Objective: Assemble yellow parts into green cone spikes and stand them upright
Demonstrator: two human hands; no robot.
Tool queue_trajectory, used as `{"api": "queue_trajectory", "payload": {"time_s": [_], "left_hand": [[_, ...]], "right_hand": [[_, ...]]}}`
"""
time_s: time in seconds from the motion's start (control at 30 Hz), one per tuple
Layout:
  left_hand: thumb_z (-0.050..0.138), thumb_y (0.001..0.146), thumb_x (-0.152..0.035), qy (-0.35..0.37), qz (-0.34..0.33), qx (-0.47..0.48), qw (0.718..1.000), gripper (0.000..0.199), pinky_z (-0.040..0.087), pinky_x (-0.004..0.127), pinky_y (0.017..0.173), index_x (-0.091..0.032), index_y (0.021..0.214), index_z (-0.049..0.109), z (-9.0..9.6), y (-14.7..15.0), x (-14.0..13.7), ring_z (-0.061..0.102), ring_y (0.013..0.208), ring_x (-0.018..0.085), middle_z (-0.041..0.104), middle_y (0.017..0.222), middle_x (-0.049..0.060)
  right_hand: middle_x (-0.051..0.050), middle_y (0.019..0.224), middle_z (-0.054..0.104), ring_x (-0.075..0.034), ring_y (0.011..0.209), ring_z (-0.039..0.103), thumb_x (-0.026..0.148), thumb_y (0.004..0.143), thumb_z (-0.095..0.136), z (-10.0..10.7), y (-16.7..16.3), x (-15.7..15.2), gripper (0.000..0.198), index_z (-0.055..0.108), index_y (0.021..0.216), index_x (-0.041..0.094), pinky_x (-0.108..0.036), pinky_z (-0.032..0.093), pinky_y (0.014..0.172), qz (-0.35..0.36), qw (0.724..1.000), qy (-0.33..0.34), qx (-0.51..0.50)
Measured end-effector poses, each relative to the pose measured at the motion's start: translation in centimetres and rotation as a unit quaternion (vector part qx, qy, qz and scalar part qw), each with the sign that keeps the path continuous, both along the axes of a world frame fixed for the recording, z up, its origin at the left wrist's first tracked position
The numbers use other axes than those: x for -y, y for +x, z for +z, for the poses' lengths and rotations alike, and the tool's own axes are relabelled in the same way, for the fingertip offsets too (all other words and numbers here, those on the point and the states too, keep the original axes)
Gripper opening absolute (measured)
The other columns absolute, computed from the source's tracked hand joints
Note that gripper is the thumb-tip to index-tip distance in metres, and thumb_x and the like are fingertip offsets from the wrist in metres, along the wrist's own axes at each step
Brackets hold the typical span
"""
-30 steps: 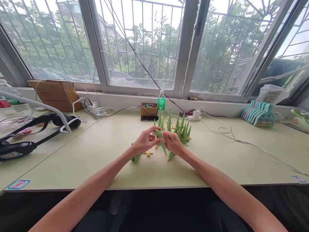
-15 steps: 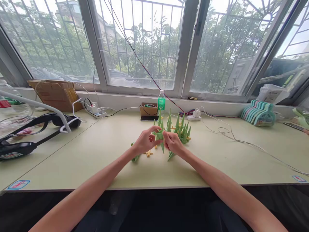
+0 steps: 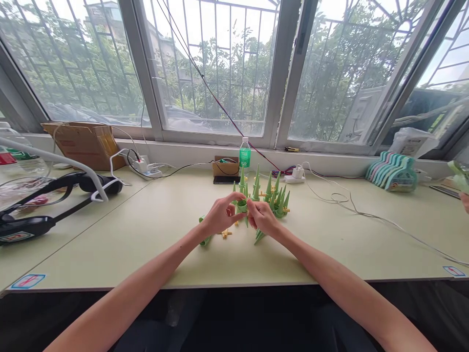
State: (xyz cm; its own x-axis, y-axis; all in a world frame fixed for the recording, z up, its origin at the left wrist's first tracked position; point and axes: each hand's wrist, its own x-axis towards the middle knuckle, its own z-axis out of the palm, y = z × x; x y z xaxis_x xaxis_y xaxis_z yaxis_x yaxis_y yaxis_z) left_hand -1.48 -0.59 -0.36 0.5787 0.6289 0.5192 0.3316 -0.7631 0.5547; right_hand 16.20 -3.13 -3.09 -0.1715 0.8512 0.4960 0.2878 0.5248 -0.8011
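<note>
My left hand (image 3: 221, 213) curls its thumb and fingers around the open wide end of a green plastic watering spike (image 3: 242, 206), whose point hangs downward. Closed in a pinch, my right hand (image 3: 261, 215) meets the side of that spike; what its fingertips grip is hidden. Just behind both hands stand several green watering spikes (image 3: 268, 187) with points up, some with small yellow valves (image 3: 287, 210). Another green spike piece (image 3: 205, 239) lies left of my left wrist. Beside it on the table is a loose yellow valve (image 3: 225, 233).
A bottle with green liquid (image 3: 245, 155) stands at the back beside a small cardboard box (image 3: 225, 167) and a dark phone (image 3: 226, 180). A black headset (image 3: 54, 205) lies left. White cables (image 3: 344, 198) and teal hangers (image 3: 392, 172) are right; another person's hand (image 3: 464, 200) shows at the edge.
The held spike has tilted, so its open rim faces me more and its tip shows less. Both my hands stay nearly in place. Another person's hand has appeared at the right edge.
</note>
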Motion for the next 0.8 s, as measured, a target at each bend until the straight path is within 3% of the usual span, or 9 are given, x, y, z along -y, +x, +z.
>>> {"api": "queue_trajectory", "payload": {"time_s": [0.63,0.73,0.8], "left_hand": [[0.059,0.086,-0.031,-0.029,0.014,0.036,0.999,0.03,0.045,0.021,0.053,-0.019,0.113,0.052,0.07,0.18,-0.02,0.045,0.046,0.008,0.044,0.052,-0.009],[0.059,0.086,-0.033,-0.031,0.014,0.052,0.998,0.032,0.045,0.02,0.051,-0.02,0.114,0.051,0.05,0.24,-0.02,0.045,0.046,0.006,0.049,0.06,-0.007],[0.06,0.086,-0.035,-0.034,0.018,0.069,0.997,0.033,0.046,0.019,0.05,-0.02,0.114,0.05,0.03,0.31,-0.06,0.045,0.047,0.003,0.056,0.078,-0.003]], "right_hand": [[0.004,0.048,0.048,-0.007,0.035,0.041,0.064,0.096,0.032,0.34,-0.49,0.46,0.055,0.04,0.063,0.02,-0.022,0.033,0.04,0.022,0.999,0.004,-0.031],[0.004,0.048,0.046,-0.008,0.038,0.041,0.063,0.096,0.032,0.5,-0.59,0.65,0.054,0.039,0.064,0.021,-0.021,0.033,0.041,0.006,1.0,0.017,-0.025],[0.004,0.049,0.045,-0.008,0.04,0.041,0.062,0.097,0.032,0.56,-0.63,0.72,0.053,0.04,0.065,0.021,-0.021,0.034,0.042,-0.007,0.999,0.028,-0.023]]}}
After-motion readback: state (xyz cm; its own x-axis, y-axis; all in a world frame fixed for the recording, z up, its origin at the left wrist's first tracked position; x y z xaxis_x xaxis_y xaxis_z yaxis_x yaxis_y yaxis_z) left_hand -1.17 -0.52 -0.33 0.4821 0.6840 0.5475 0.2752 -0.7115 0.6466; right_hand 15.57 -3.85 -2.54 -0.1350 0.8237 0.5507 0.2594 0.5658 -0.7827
